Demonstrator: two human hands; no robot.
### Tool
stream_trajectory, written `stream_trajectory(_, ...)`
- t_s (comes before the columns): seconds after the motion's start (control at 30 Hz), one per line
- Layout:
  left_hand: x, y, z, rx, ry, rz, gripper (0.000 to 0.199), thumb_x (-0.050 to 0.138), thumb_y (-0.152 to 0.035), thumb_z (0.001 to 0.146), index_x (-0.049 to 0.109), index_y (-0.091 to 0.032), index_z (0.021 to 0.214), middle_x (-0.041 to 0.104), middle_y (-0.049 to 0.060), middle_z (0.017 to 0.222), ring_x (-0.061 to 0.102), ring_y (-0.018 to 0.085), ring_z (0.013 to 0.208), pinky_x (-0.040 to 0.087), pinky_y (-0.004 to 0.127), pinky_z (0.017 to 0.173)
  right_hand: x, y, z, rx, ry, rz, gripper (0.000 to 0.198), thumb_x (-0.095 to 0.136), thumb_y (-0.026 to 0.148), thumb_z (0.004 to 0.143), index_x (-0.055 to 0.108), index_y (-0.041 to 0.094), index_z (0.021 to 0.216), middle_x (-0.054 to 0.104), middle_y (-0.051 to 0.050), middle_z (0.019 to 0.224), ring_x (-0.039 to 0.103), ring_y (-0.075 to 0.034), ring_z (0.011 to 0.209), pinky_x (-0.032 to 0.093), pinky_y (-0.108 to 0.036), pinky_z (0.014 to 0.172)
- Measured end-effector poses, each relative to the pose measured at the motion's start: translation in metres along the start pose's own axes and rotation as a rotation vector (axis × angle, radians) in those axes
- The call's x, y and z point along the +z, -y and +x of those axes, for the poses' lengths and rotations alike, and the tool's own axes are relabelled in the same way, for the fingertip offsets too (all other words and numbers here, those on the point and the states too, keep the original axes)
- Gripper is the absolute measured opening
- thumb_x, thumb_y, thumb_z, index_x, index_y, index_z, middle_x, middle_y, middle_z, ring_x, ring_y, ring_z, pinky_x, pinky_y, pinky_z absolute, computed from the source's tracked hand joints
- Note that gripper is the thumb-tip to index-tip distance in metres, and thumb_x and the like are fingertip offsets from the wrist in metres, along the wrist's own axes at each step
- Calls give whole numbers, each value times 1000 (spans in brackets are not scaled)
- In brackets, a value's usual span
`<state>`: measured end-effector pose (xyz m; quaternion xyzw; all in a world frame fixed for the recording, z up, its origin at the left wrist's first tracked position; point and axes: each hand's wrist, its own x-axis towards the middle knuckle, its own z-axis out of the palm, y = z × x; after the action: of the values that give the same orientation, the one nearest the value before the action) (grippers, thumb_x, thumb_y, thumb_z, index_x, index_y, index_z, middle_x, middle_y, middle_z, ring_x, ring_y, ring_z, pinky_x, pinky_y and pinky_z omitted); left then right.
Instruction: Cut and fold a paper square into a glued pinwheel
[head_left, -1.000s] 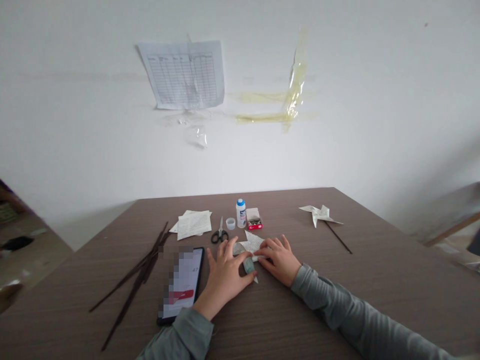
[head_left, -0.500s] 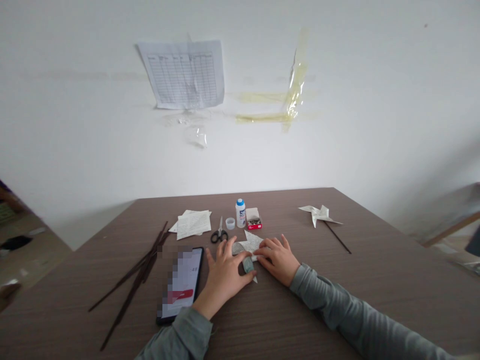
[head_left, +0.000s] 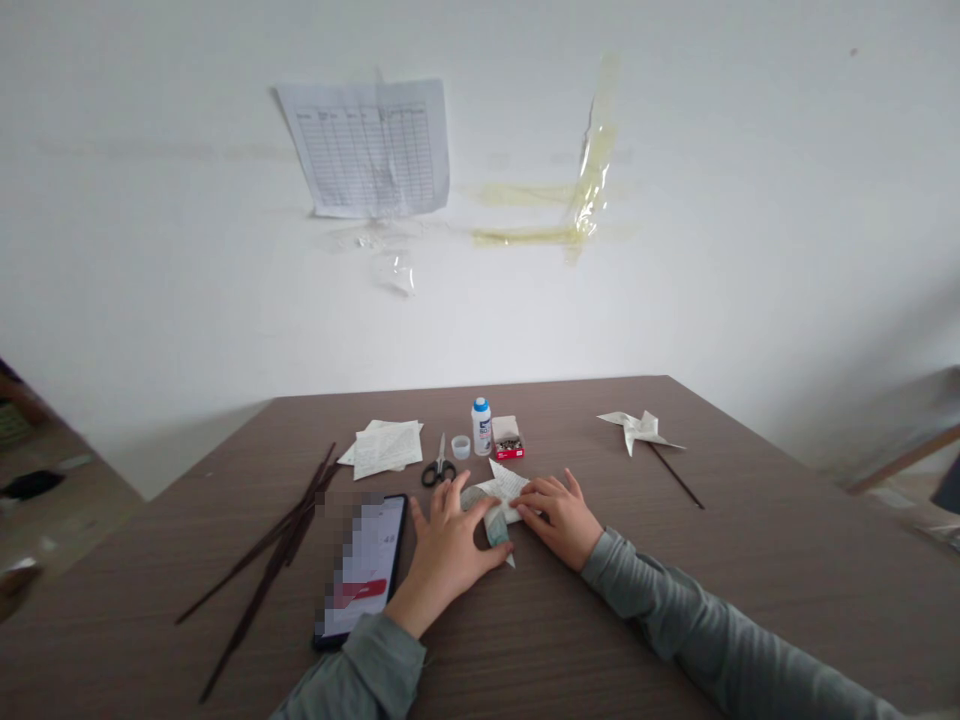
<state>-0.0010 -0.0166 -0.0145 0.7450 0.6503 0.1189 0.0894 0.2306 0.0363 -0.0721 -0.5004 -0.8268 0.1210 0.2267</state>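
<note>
Pinwheel (head_left: 508, 482) located on table (head_left: 787, 560), between the hands, near scissors (head_left: 439, 472). Its curled blade is touched by the left hand (head_left: 452, 545), thumb and fingers spread. Its right side is touched by the right hand's (head_left: 561, 520) fingertips; whether paper is pinched there cannot be told.

We've got one dark wood-grain table (head_left: 787, 520); on it, left to right: dark sticks (head_left: 294, 530), crossed; phone (head_left: 379, 555); overlapping paper sheets (head_left: 388, 450); black-handled scissors (head_left: 440, 464); small cup (head_left: 460, 448); blue-capped bottle (head_left: 481, 430); open red box (head_left: 509, 451) of small bits; folded paper (head_left: 504, 484), nearer us; pinwheel (head_left: 640, 430) with stick.
</note>
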Motion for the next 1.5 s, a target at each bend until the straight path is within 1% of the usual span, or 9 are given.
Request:
stream_trajectory(0.1, -1, -1, 0, -4, 16, 5, 61, 105, -37, 99, 96, -41, 159, 59, 16, 205, 51, 58, 190, 32, 101, 151, -1, 0, 0, 4, -10, 16, 38, 67, 26, 122, 101, 39, 132, 98, -8, 144, 88, -40, 145, 36, -92, 154)
stream_trajectory(0.33, 0, -2, 1, -8, -7, 3, 65, 107, -40, 94, 96, -44, 158, 62, 13, 203, 54, 61, 187, 34, 98, 153, -1, 5, -1, -17, -9, -49, 35, 77, 26, 119, 103, 44, 134, 97, -7, 141, 87, -41, 145, 39, -90, 153)
stream_trajectory(0.53, 1, -1, 0, 24, 4, -1, 52, 101, -36, 97, 100, -45, 148, 65, 9, 201, 56, 60, 184, 34, 99, 153, -3, 11, -2, 9, 21, -74, 35, 78, 27, 119, 103, 46, 136, 94, -7, 144, 84, -41, 147, 40, -87, 154)
stream_trajectory(0.63, 2, 0, 0, 27, -8, -4, 50, 102, -37, 97, 101, -46, 146, 67, 9, 199, 57, 61, 183, 35, 99, 152, -4, 12, -2, 19, 25, -78, 36, 78, 27, 119, 103, 45, 136, 94, -7, 144, 84, -41, 148, 38, -88, 155)
stream_trajectory(0.8, 2, 1, 0, 2, 37, 5, 59, 100, -39, 100, 96, -43, 159, 60, 13, 204, 52, 57, 189, 33, 98, 153, -4, 10, -2, 9, 23, -56, 33, 82, 25, 117, 101, 41, 139, 96, -9, 146, 86, -44, 150, 34, -98, 153)
stream_trajectory(0.97, 7, 3, -1, -4, -19, 13, 73, 101, -42, 99, 88, -41, 171, 61, 17, 202, 53, 56, 188, 35, 98, 151, -1, 1, -4, 7, -45, 1, 30, 87, 27, 111, 98, 39, 137, 98, -8, 140, 90, -44, 141, 40, -93, 153)
stream_trajectory(1.07, 10, 4, -1, -1, -38, 12, 75, 102, -40, 98, 87, -40, 172, 62, 17, 201, 55, 56, 187, 35, 97, 152, 1, -2, -4, 5, -66, -6, 29, 89, 27, 108, 95, 36, 135, 98, -7, 135, 91, -41, 138, 40, -89, 154)
stream_trajectory(1.27, 11, 5, 0, 0, -69, 12, 74, 101, -37, 97, 87, -41, 170, 66, 16, 198, 59, 55, 184, 39, 96, 151, -4, 1, -2, 16, -2, 8, 30, 84, 28, 111, 94, 34, 139, 96, -9, 142, 86, -41, 147, 31, -94, 155)
stream_trajectory(1.5, 4, -1, -1, 2, -17, -5, 64, 100, -35, 100, 93, -42, 163, 64, 14, 201, 57, 57, 185, 37, 96, 153, -6, 7, -3, -18, 1, -25, 34, 83, 27, 112, 100, 39, 139, 95, -10, 143, 86, -44, 146, 32, -94, 155)
